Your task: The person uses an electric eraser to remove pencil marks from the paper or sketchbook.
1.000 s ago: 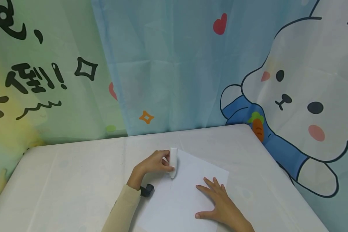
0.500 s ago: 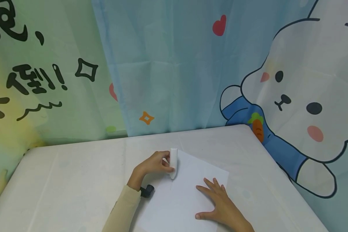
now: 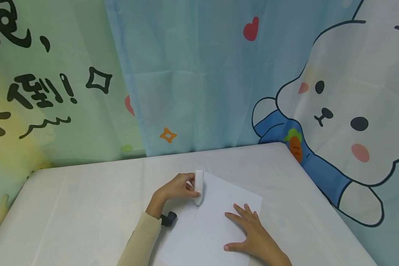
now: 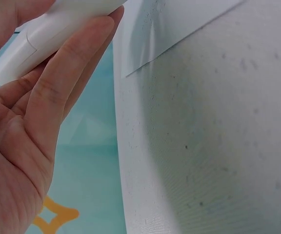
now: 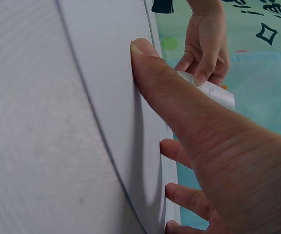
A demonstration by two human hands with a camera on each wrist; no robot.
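Note:
My left hand (image 3: 177, 186) pinches a thick white pen-shaped tool (image 3: 198, 183) between thumb and fingers. The tool stands nearly upright, its narrow tip pointing down at a white sheet of paper (image 3: 212, 225). Faint thin marks show on the paper just below the tip. Seen from the left wrist, the smooth white barrel (image 4: 57, 31) lies across my fingers; its tip is out of that view. My right hand (image 3: 251, 233) rests on the right part of the sheet with fingers spread. In the right wrist view the thumb (image 5: 174, 92) presses on the paper.
A white-covered table (image 3: 86, 214) lies under the paper, which is turned at an angle. Behind it hangs a printed curtain (image 3: 193, 92) with a rabbit and lettering. A black wrist mount (image 3: 169, 218) sits at my left cuff, close to the paper's left edge.

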